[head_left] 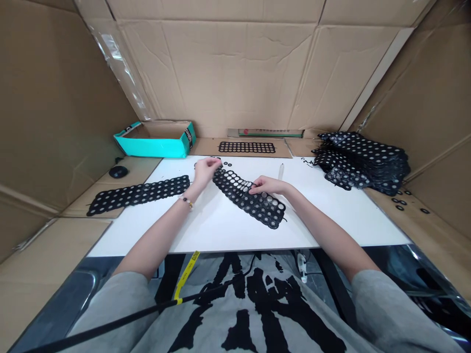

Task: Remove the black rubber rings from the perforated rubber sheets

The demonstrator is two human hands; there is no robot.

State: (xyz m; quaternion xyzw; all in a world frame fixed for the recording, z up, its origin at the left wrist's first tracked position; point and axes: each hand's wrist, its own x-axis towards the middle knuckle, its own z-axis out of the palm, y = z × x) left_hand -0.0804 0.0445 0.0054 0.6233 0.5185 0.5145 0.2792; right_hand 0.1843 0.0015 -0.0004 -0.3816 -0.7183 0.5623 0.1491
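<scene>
Dotted Strip: Working the Far End

The strip lies obliquely on the white tabletop, between the hands. The right hand pinches its upper edge near mid-length. The left hand is narrowed, fingertips together at the far end; whether they grip the strip or a small part cannot be determined. Apparent step: detail work at that end, the right hand steadying. The next move likely calls for a firm right hold and precise left fingertips.

Loose rings lie just beyond the left fingertips. A second strip extends left of that hand; a stacked pile stands well right of the right hand.
</scene>
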